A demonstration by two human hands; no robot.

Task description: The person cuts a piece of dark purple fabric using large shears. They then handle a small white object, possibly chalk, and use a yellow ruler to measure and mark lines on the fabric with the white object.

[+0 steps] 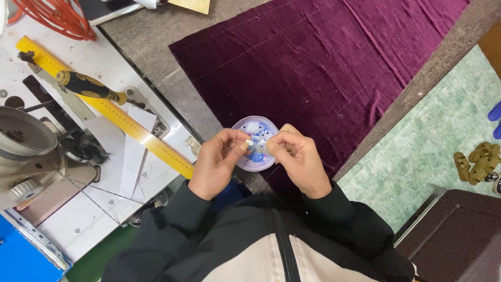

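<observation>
My left hand [218, 162] and my right hand [296, 156] meet over a small round pale-purple dish [250, 127] that holds white and blue bits. Between the fingertips of both hands I pinch a tiny white piece [250, 142]; a second small pale piece sits in my right fingers. The dish rests at the near edge of a dark purple velvet cloth [318, 57] spread on the table. Black sleeves cover both of my wrists.
A sewing machine [28, 141] stands at the left, on a white bed with a yellow ruler [112, 112] and a yellow-and-black handled tool [88, 86]. Orange cord [57, 15] coils at top left. Green floor, tan sandals [475, 162] and a dark brown seat [459, 235] lie to the right.
</observation>
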